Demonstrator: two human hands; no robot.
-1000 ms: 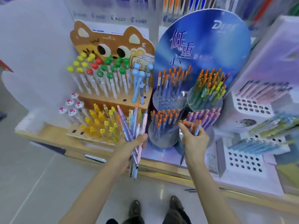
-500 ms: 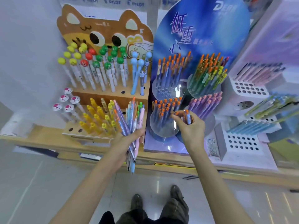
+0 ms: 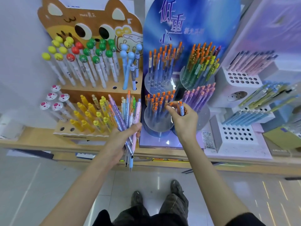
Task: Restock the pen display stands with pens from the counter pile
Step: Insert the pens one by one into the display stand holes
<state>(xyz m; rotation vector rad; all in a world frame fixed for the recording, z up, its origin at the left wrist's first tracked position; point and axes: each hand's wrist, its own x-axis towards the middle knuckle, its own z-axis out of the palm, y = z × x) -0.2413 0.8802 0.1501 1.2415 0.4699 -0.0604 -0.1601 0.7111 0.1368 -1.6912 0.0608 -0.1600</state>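
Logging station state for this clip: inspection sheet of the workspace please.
Surface: wooden counter, crowded with display stands.
Job's things: bundle of mixed pens; orange-capped pens held at the lower-left clear cup of the blue stand.
Clutter: patterned card by that stand's base; dark sticks on the floor, perhaps pens.
Grippers: left hand grips the bundle; right hand pinches the orange-capped pens.
Cables: nothing seen.
Surroundings: cat-shaped stand left, white perforated stands right, tiled floor.
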